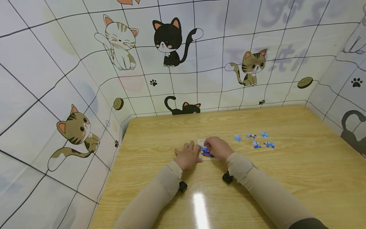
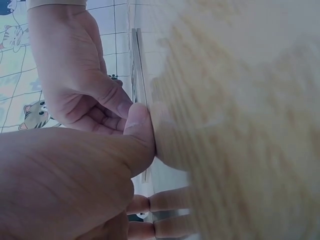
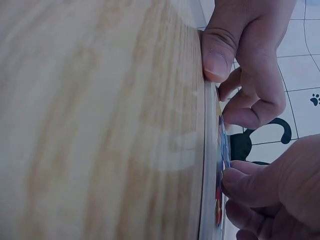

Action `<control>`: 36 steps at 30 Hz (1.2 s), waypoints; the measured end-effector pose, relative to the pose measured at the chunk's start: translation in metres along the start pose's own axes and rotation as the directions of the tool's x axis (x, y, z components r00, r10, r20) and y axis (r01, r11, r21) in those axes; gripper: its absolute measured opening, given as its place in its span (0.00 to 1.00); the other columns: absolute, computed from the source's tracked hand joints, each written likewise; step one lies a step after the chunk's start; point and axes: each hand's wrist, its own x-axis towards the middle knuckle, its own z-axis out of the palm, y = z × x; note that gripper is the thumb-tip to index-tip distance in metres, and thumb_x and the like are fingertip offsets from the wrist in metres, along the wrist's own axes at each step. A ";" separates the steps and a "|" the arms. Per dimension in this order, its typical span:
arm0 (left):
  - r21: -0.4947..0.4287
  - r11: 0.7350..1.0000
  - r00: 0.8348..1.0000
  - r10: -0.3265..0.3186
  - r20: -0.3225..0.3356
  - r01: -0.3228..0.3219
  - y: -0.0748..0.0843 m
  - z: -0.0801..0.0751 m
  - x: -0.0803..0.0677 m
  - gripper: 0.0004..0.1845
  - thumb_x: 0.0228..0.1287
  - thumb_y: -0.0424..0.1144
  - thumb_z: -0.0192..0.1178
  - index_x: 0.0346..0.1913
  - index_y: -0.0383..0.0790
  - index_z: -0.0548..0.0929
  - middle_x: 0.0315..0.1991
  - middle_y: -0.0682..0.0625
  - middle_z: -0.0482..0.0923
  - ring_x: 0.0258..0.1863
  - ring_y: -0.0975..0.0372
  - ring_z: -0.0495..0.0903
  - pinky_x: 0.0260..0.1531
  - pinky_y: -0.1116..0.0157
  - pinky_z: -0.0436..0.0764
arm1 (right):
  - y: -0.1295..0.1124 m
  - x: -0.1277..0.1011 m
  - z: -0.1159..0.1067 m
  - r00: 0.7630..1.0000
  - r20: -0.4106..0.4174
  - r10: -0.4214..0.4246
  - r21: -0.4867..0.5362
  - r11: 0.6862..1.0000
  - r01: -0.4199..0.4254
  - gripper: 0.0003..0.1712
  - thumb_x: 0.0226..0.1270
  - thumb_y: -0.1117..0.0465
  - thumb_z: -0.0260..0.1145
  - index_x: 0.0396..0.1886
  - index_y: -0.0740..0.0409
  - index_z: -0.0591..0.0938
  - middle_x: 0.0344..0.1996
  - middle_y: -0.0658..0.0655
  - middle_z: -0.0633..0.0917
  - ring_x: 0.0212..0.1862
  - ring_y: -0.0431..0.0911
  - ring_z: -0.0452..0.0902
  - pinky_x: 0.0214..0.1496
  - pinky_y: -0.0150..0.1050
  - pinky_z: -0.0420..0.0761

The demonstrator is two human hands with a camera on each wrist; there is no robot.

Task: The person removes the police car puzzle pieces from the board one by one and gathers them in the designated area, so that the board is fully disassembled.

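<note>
Both hands rest on the puzzle board between them.

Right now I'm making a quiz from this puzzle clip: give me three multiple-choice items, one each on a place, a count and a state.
1. Where do the loose puzzle pieces lie?
A. to the right of the hands
B. left of the hands
C. on the wall

2. How many loose pieces lie there?
A. two
B. five
C. nine

3. What is the right hand doing?
A. lying flat, away from the puzzle tray
B. raised off the wooden table
C. pinching a piece at the tray

Answers: 1 A, they sit on the table right of both hands. 2 B, five blue pieces show. 3 C, its fingers curl onto a piece at the tray, while the left hand rests at the tray's edge.
</note>
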 end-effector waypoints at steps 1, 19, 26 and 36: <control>0.001 1.000 1.000 0.005 -0.009 -0.005 0.000 0.000 0.000 0.22 0.69 0.62 0.45 0.56 0.54 0.64 0.75 0.43 0.52 0.67 0.47 0.58 0.50 0.29 0.66 | 0.000 0.000 0.000 1.000 -0.001 0.009 0.001 1.000 -0.009 0.11 0.63 0.72 0.62 0.44 0.60 0.84 0.36 0.52 0.83 0.37 0.44 0.76 0.46 0.45 0.79; -0.069 0.988 0.990 0.137 -0.030 -0.139 -0.015 -0.001 -0.003 0.16 0.73 0.56 0.47 0.60 0.63 0.70 0.71 0.46 0.58 0.67 0.46 0.60 0.48 0.28 0.66 | 0.003 0.001 0.004 0.999 0.020 0.027 0.079 0.996 -0.029 0.14 0.62 0.74 0.59 0.45 0.59 0.82 0.36 0.52 0.82 0.37 0.43 0.76 0.44 0.43 0.79; -0.124 0.979 0.987 0.159 -0.037 -0.163 -0.016 -0.007 -0.006 0.09 0.72 0.54 0.51 0.50 0.62 0.75 0.67 0.47 0.64 0.64 0.46 0.64 0.46 0.28 0.67 | 0.000 0.002 0.002 0.999 0.052 0.010 0.018 1.000 -0.011 0.10 0.67 0.71 0.61 0.46 0.62 0.82 0.40 0.56 0.83 0.41 0.46 0.78 0.48 0.45 0.79; -0.119 0.982 0.988 0.144 -0.048 -0.149 -0.016 -0.003 -0.004 0.12 0.72 0.54 0.51 0.55 0.64 0.75 0.71 0.47 0.60 0.67 0.45 0.61 0.48 0.29 0.66 | -0.004 -0.004 -0.001 0.997 0.071 0.017 0.058 0.998 -0.021 0.12 0.66 0.67 0.64 0.49 0.63 0.80 0.42 0.57 0.82 0.45 0.48 0.79 0.51 0.47 0.79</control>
